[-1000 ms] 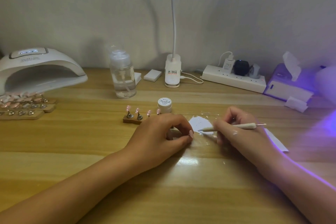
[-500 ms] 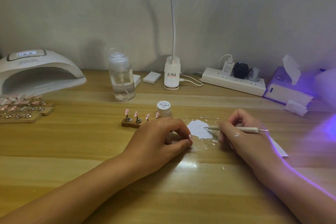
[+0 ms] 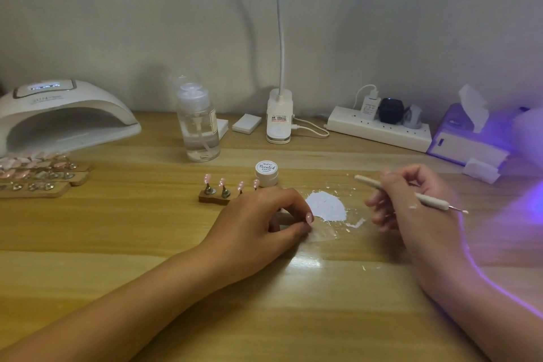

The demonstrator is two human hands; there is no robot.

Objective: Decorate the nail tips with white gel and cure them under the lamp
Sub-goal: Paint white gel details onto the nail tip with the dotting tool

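Observation:
My left hand [image 3: 258, 220] rests on the table with thumb and forefinger pinching a small pale piece [image 3: 281, 217] that is mostly hidden under the fingers. Just right of it, a patch of white gel [image 3: 326, 205] is spread on a clear film [image 3: 323, 233]. My right hand [image 3: 411, 203] grips a white dotting pen [image 3: 368, 181], lifted right of the patch, its metal tip pointing right. A white gel jar [image 3: 266, 173] and a wooden stand with pink nail tips [image 3: 223, 189] sit behind my left hand. The white curing lamp [image 3: 58, 117] stands far left.
Rows of decorated tips on wooden stands [image 3: 38, 175] lie before the lamp. A clear pump bottle [image 3: 198, 126], desk lamp base [image 3: 279, 117], power strip [image 3: 379, 128] and tissue box [image 3: 467, 138] line the back. Purple light glows at the right.
My right hand has lifted the pen off the white gel patch and drawn it back to the right. The left hand has stayed put.

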